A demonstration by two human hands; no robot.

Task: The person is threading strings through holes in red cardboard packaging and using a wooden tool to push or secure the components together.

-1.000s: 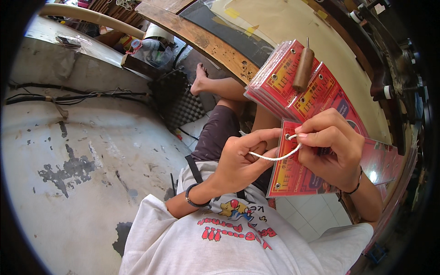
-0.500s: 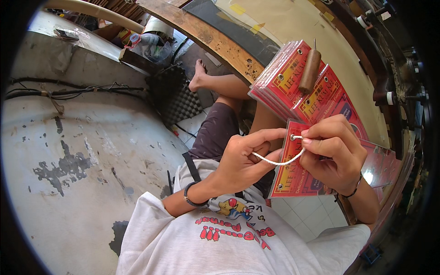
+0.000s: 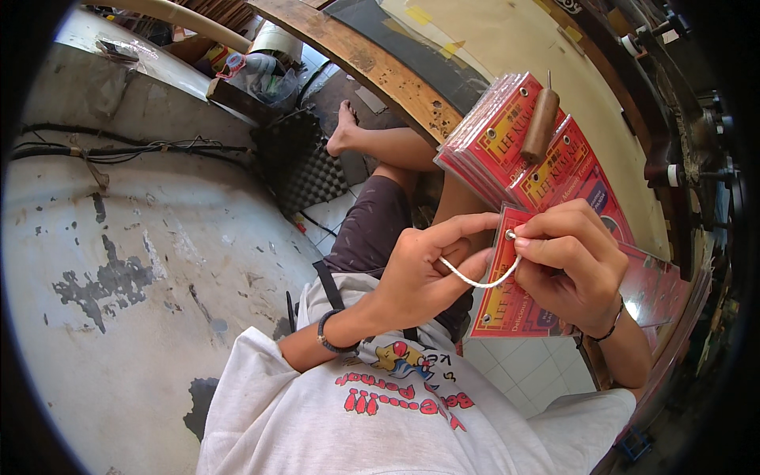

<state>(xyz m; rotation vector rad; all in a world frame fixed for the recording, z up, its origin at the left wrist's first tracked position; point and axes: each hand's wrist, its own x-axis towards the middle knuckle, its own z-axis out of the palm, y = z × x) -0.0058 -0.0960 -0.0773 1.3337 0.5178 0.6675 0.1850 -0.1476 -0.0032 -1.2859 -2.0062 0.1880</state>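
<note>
A red and yellow printed card (image 3: 507, 305) with metal eyelets in its corners is held in front of me, tilted. My left hand (image 3: 423, 273) grips its left edge with index finger and thumb. A white cord (image 3: 484, 283) hangs in a loop from the fingers of my left hand to my right hand. At the upper eyelet (image 3: 511, 235), my right hand (image 3: 574, 257) pinches the cord between thumb and index finger, its other fingers curled over the card. How much cord lies behind the card is hidden.
On the workbench (image 3: 625, 174) beyond my hands lie stacks of similar red cards (image 3: 491, 138). A wooden-handled awl (image 3: 540, 127) rests on them. Dark machine parts (image 3: 673, 158) line the right side. A worn white surface (image 3: 158, 237) with cables (image 3: 119, 150) is at the left.
My right fingertips have moved in closer to the eyelet, and less cord shows between them and the hole. My left hand stays at the card's edge.
</note>
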